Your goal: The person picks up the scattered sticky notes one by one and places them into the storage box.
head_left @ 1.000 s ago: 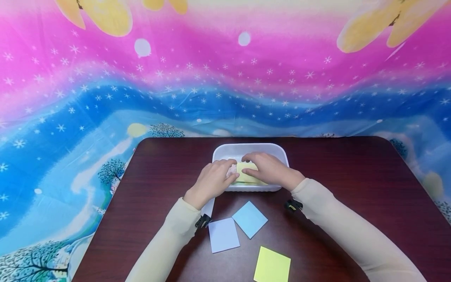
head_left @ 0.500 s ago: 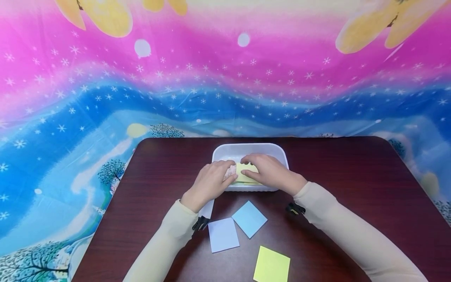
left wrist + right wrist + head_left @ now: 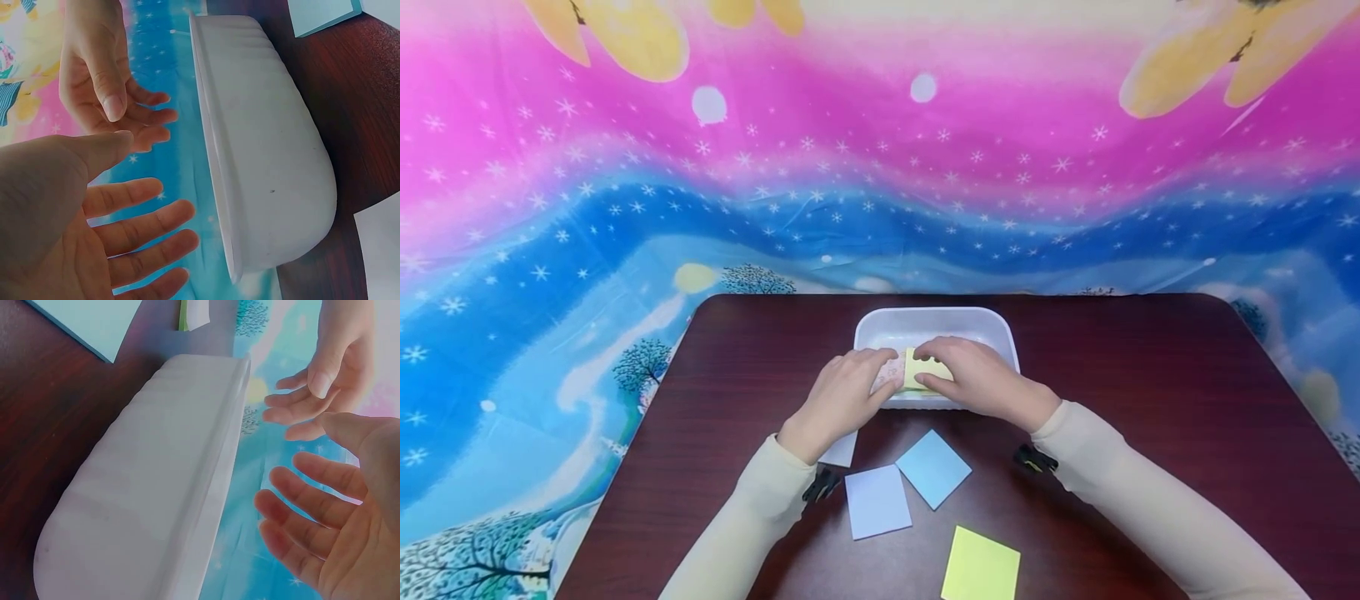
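Both hands are over a white plastic tray (image 3: 936, 311) in the head view, palms facing each other and fingers loosely bent. Below the fingers, inside the tray, lie a pale pink patterned square (image 3: 891, 371) and a yellow sticky-note pad (image 3: 927, 368). My left hand (image 3: 842, 389) partly covers the pink one; my right hand (image 3: 981, 377) overlaps the yellow one. Both wrist views show air between the fingers of the left hand (image 3: 69, 212) and right hand (image 3: 350, 519), above the tray's rim, with nothing held. The tray's wall (image 3: 144, 462) hides its contents there.
On the dark wooden table (image 3: 1120, 358), in front of the tray, lie a blue pad (image 3: 933, 469), a pale lilac pad (image 3: 878, 502) and a yellow-green pad (image 3: 981, 565). Another pale pad (image 3: 841, 450) shows partly under the left wrist. A patterned cloth (image 3: 880, 183) hangs behind.
My hands have drawn back slightly toward me and apart, the left one leftward and the right one rightward. More of the tray's inside shows. The pads on the table stay put.
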Demonstrator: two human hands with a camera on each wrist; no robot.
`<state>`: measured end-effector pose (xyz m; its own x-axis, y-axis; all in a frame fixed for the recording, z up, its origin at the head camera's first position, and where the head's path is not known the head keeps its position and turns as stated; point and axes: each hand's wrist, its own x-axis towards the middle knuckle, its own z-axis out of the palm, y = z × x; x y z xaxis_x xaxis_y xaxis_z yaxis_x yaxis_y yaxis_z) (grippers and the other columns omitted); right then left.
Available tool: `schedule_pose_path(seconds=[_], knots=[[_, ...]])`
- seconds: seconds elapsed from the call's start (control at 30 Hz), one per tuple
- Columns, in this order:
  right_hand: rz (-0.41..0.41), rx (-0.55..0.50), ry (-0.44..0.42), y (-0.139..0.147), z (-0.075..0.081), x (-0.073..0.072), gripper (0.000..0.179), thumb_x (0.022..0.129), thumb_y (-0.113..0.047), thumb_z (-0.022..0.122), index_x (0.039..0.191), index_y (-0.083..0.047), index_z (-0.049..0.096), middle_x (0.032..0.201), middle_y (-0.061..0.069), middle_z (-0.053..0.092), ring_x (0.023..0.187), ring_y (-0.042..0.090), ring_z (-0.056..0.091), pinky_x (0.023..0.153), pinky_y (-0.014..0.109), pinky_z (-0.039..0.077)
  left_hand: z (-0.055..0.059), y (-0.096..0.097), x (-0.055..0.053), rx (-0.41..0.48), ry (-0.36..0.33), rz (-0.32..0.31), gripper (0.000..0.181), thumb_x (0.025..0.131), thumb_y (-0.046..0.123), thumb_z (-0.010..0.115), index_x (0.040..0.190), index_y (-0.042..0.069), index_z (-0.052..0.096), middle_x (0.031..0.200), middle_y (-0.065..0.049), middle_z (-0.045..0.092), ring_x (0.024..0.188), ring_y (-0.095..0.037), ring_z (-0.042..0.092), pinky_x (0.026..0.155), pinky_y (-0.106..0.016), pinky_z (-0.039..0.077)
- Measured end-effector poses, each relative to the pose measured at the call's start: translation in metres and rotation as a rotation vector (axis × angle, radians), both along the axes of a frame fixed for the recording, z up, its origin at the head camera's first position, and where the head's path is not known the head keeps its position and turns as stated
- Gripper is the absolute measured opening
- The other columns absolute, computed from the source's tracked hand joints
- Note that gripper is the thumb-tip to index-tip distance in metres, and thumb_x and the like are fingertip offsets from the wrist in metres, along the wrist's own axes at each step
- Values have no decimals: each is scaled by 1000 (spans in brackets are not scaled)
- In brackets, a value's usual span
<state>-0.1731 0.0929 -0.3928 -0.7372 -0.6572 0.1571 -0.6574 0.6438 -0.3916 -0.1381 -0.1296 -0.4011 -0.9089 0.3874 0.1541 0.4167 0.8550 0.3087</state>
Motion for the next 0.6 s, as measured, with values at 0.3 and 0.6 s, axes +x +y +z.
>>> schedule_pose_path(seconds=[0.3, 0.6], knots=[[-6, -9, 23, 1, -4, 7, 36, 93, -29, 74, 123, -10, 69, 116, 5, 74, 104, 20, 69, 90, 42, 57, 1, -2, 7, 2, -2, 0, 45, 97, 35, 68, 136, 13, 62, 130, -6, 70, 115, -26, 68, 97, -47, 54], [23, -15, 60, 1, -3, 14, 34, 93, -30, 73, 121, -10, 71, 114, 4, 75, 103, 19, 70, 89, 41, 58, 2, -4, 14, -6, 26, -3, 45, 97, 37, 67, 135, 14, 62, 130, -4, 70, 115, -24, 68, 97, -46, 54]])
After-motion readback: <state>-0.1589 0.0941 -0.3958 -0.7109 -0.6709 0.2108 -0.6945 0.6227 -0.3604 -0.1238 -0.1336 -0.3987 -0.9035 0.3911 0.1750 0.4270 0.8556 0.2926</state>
